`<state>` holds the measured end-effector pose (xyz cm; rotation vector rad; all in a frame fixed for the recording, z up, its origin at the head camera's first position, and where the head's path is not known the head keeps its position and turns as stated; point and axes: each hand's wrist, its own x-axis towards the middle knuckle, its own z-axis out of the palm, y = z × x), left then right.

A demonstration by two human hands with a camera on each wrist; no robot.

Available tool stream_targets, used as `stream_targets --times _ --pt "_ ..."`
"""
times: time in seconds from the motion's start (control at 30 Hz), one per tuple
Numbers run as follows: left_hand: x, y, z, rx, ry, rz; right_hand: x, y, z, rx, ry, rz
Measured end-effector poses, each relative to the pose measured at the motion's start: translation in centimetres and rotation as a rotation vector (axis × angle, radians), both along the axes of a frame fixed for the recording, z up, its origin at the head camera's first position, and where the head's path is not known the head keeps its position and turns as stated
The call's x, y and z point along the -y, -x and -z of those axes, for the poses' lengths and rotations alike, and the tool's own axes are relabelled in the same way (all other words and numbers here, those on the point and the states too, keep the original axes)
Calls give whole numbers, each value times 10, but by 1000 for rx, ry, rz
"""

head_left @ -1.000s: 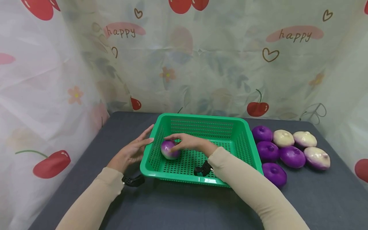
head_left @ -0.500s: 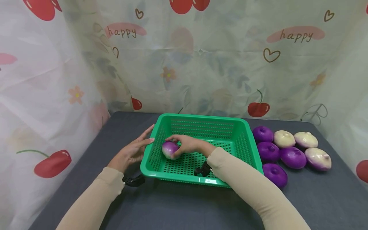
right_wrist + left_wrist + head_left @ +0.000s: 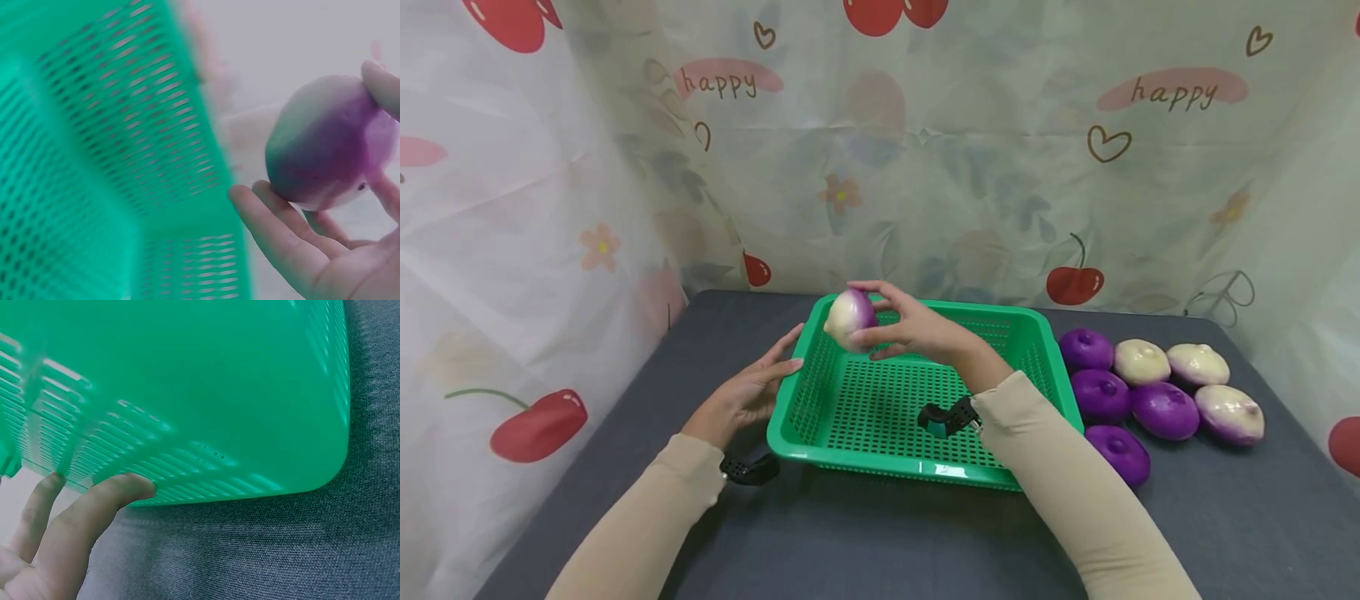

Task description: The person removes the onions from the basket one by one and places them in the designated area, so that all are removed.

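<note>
My right hand (image 3: 917, 329) holds a purple-and-white onion (image 3: 850, 319) above the left part of a green plastic basket (image 3: 925, 477). Thumb and fingers grip the onion (image 3: 325, 144) from its purple side in the right wrist view, and its pale end points left in the head view. My left hand (image 3: 748, 387) touches the basket's left side from outside, its fingers mostly straight. The left wrist view has two of its digits against the slotted wall (image 3: 144, 450). No other onion shows inside the basket.
Several purple and cream onions (image 3: 1163, 411) lie grouped on the dark grey tablecloth (image 3: 880, 542), just right of the basket. A patterned curtain (image 3: 925, 208) encloses the table at the back and sides. Each wrist wears a black strap (image 3: 947, 417).
My right hand has gripped the onion and lifted it off the basket floor, tilting its pale end leftward. My left hand and the basket stay in place.
</note>
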<state>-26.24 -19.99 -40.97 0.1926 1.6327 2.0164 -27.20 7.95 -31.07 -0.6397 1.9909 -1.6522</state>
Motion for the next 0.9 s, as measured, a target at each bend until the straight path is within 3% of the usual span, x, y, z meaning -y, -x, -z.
stream_targets --times 0.2,0.4,0.63,0.9 --pt "-1 0 0 -5 -9 -2 -29 -16 -28 -37 253 108" --pt "1 0 0 -7 -25 3 -66 -37 -40 -76 376 224" --pt "1 -1 1 -10 -27 5 -122 -63 -43 -156 432 327" --pt "1 0 2 -14 -24 6 -191 -81 -31 -226 497 431"
